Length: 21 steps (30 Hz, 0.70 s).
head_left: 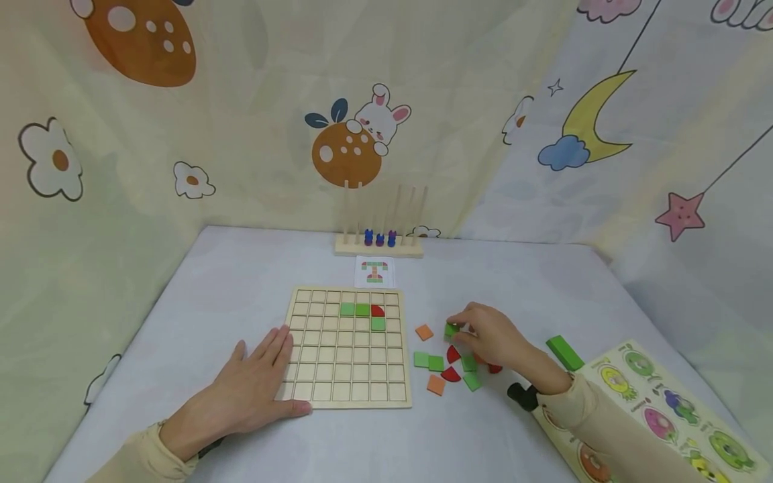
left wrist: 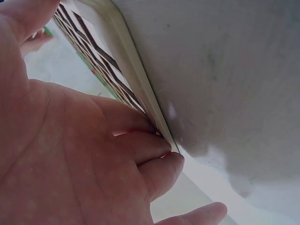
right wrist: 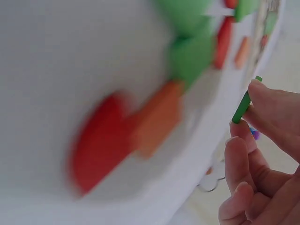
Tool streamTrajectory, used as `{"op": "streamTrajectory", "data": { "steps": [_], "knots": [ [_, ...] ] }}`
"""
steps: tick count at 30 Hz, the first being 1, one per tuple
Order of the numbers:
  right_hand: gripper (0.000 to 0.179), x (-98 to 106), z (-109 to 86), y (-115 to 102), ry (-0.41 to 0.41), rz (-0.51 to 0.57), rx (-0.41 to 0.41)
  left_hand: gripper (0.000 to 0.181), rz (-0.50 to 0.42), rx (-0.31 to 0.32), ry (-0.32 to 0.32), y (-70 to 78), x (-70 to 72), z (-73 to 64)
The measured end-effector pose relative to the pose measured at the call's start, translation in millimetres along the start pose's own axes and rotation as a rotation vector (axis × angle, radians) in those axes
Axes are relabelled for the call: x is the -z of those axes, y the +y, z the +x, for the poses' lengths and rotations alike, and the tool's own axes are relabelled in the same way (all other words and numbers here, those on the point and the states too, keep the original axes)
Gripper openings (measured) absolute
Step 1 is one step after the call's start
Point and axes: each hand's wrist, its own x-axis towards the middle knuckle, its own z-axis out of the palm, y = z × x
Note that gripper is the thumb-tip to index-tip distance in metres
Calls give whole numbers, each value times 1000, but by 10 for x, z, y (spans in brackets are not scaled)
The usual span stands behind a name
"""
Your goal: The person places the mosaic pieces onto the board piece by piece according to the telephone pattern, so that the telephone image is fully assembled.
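My left hand [head_left: 253, 382] lies along the left side of a wooden grid board [head_left: 329, 355], fingers straight against its edge and thumb at the lower edge. In the left wrist view, the fingertips [left wrist: 174, 161] touch the board's rim. Three green square tiles [head_left: 362, 310] and a red quarter-round tile [head_left: 377, 310] sit in the board's upper right cells. Right of the board, my right hand [head_left: 492, 335] pinches a green square tile [right wrist: 242, 104] between thumb and fingers, raised over the table. Loose green, red and orange tiles [head_left: 435, 384] lie below that hand, some partly hidden by it.
A card with a T-shaped tile pattern [head_left: 374, 272] lies behind the board. Beyond it stands a wooden peg rack [head_left: 378, 248] with blue and purple pieces. At the right are a green block [head_left: 564, 353] and a fruit picture board [head_left: 649, 396], partly under the right forearm.
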Motion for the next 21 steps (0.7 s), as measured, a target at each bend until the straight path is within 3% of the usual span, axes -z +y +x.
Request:
{"op": "streamTrajectory", "data": {
  "steps": [10,17,21],
  "knots": [
    [30,-54,458,-577,-24,7,124,124,-4,8,-5,3,-11,-10],
    [27,-192,820,-953,-13,-22,239,123,-11,11,-2,1,-17,-20],
    [27,-279,1001,-1124,-12,-29,265,122,-4,22,-9,-4,-13,-11]
  ]
}}
